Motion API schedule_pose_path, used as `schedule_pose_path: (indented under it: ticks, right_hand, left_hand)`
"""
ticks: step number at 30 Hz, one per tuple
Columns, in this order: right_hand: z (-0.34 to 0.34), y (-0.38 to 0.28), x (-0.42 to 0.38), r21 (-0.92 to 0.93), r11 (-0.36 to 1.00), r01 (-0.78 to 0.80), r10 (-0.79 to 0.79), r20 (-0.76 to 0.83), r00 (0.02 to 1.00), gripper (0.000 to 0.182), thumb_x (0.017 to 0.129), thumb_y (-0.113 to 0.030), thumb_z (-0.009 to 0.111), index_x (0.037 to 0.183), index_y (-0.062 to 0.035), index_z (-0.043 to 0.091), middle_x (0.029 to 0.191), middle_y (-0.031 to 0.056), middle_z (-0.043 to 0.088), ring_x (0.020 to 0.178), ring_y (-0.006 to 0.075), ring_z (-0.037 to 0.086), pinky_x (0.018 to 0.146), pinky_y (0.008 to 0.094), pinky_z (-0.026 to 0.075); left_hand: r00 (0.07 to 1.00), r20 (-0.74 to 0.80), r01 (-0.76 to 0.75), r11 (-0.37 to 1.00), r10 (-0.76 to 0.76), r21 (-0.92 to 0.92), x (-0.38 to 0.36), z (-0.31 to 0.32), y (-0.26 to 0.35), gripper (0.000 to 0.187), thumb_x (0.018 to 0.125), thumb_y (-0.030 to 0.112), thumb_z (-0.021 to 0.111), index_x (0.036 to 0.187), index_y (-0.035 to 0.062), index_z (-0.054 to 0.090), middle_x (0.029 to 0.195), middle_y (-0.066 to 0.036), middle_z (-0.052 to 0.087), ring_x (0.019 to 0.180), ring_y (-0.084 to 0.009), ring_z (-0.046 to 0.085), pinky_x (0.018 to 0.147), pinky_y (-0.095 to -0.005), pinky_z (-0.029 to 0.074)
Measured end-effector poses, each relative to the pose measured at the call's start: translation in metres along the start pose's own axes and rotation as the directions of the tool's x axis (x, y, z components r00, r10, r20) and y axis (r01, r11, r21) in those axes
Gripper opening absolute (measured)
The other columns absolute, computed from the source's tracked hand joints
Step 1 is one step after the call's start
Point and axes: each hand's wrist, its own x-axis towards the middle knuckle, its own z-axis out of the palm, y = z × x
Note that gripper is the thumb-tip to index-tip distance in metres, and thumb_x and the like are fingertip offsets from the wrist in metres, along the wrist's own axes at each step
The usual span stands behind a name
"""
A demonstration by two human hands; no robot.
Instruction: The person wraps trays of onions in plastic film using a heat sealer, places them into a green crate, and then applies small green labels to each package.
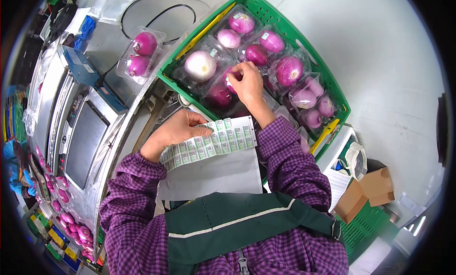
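My left hand [179,128] is closed on a sheet of labels [209,146], its thumb on top near the upper edge. Rows of small green-and-white labels cover the sheet's upper part, and bare white backing hangs below. Over the green crate [304,39], my right hand [245,83] has thumb and forefinger pinched together at a wrapped pack of red onions [220,95]. A small label seems to be at those fingertips, partly hidden. Other wrapped onions fill the crate, among them a pale one [200,66]; several packs carry a small label.
On the metal bench at left lie a pack of two onions [138,67], a black cable [183,7] and a machine with a dark flat plate [86,144]. Loose onions [76,227] lie further left, near a person in blue gloves [26,180]. An open cardboard box [365,190] stands right.
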Motion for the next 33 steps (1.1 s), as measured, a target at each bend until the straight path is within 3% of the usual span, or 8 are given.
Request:
schedule_pose_path:
  ticks: [2, 4, 5, 8, 16, 19, 23, 33]
  right_hand:
    - [-0.008, 0.003, -0.01, -0.051, 0.996, 0.071, -0.072, -0.005, 0.997, 0.02, 0.07, -0.014, 0.073, 0.083, -0.0024, 0.064, 0.09, 0.0082, 0.061, 0.084, 0.0207, 0.061, 0.071, 0.0307, 0.048]
    - [-0.029, -0.003, -0.021, 0.294, 0.951, 0.096, -0.122, 0.074, 0.99, 0.02, 0.07, -0.015, 0.073, 0.083, -0.0027, 0.064, 0.091, 0.0122, 0.06, 0.084, 0.0292, 0.059, 0.076, 0.0366, 0.047]
    - [-0.046, -0.006, -0.028, 0.331, 0.941, 0.064, -0.146, 0.23, 0.962, 0.02, 0.076, -0.011, 0.07, 0.092, -0.001, 0.064, 0.098, 0.0072, 0.061, 0.088, 0.0184, 0.059, 0.074, 0.0279, 0.047]
    - [-0.092, -0.025, -0.051, 0.333, 0.942, -0.037, -0.18, 0.598, 0.781, 0.017, 0.078, -0.009, 0.067, 0.092, -0.0012, 0.063, 0.094, 0.0079, 0.062, 0.086, 0.02, 0.06, 0.075, 0.0296, 0.046]
    - [-0.109, -0.009, -0.117, 0.239, 0.946, 0.219, -0.29, 0.324, 0.9, 0.006, 0.076, -0.004, 0.064, 0.081, -0.0039, 0.064, 0.093, 0.0073, 0.062, 0.088, 0.0221, 0.059, 0.078, 0.0316, 0.046]
    - [-0.111, 0.004, -0.133, 0.586, 0.779, -0.225, 0.071, 0.274, 0.959, 0.008, 0.079, -0.006, 0.063, 0.086, -0.0015, 0.063, 0.09, 0.0048, 0.063, 0.084, 0.0155, 0.061, 0.076, 0.0283, 0.047]
    - [-0.1, 0.05, -0.109, 0.72, 0.587, -0.369, 0.351, 0.184, 0.918, 0.014, 0.08, -0.007, 0.064, 0.09, 0.0019, 0.064, 0.085, 0.0057, 0.064, 0.076, 0.0113, 0.06, 0.071, 0.0263, 0.047]
    - [-0.055, 0.092, -0.091, 0.287, 0.905, -0.315, 0.335, -0.023, 0.942, 0.016, 0.074, -0.011, 0.069, 0.086, -0.0016, 0.067, 0.081, 0.0103, 0.063, 0.069, 0.02, 0.062, 0.066, 0.0298, 0.048]
  left_hand:
    - [1.0, 0.007, -0.007, 1.0, 0.007, -0.003, -0.001, 0.003, 0.002, 0.022, 0.081, 0.012, 0.071, 0.093, -0.0045, 0.065, 0.08, -0.003, 0.066, 0.067, -0.0062, 0.057, 0.059, -0.021, 0.046]
    - [1.0, 0.002, 0.005, 1.0, -0.005, 0.026, 0.001, 0.004, 0.004, 0.021, 0.08, 0.012, 0.071, 0.093, -0.0039, 0.065, 0.081, -0.002, 0.066, 0.068, -0.0052, 0.057, 0.06, -0.0205, 0.045]
    - [1.0, 0.005, 0.01, 1.0, -0.01, 0.025, 0.002, 0.004, 0.004, 0.021, 0.08, 0.012, 0.071, 0.093, -0.0039, 0.065, 0.081, -0.002, 0.066, 0.068, -0.0052, 0.057, 0.06, -0.0205, 0.045]
    - [0.999, 0.04, -0.018, 0.999, 0.016, 0.04, 0.007, 0.008, 0.003, 0.021, 0.081, 0.012, 0.071, 0.093, -0.0036, 0.065, 0.081, -0.002, 0.066, 0.068, -0.0052, 0.056, 0.061, -0.0203, 0.045]
    - [0.989, 0.126, 0.069, 0.992, -0.082, 0.104, 0.027, 0.038, 0.002, 0.02, 0.081, 0.014, 0.07, 0.09, -0.0038, 0.065, 0.078, -0.004, 0.066, 0.067, -0.0069, 0.058, 0.059, -0.0214, 0.046]
    - [0.987, 0.124, 0.086, 0.99, -0.1, 0.114, 0.031, 0.048, -0.002, 0.021, 0.081, 0.014, 0.07, 0.09, -0.0037, 0.065, 0.078, -0.004, 0.066, 0.067, -0.0072, 0.059, 0.06, -0.0213, 0.046]
    - [0.987, 0.118, 0.086, 0.979, -0.108, 0.183, 0.033, 0.059, 0.002, 0.021, 0.081, 0.014, 0.07, 0.091, -0.004, 0.065, 0.078, -0.004, 0.066, 0.067, -0.0074, 0.059, 0.061, -0.0211, 0.047]
    - [0.985, 0.097, 0.116, 0.969, -0.139, 0.218, 0.034, 0.064, 0.003, 0.017, 0.081, 0.011, 0.069, 0.09, -0.0031, 0.065, 0.078, -0.002, 0.066, 0.068, -0.0049, 0.058, 0.061, -0.0195, 0.046]
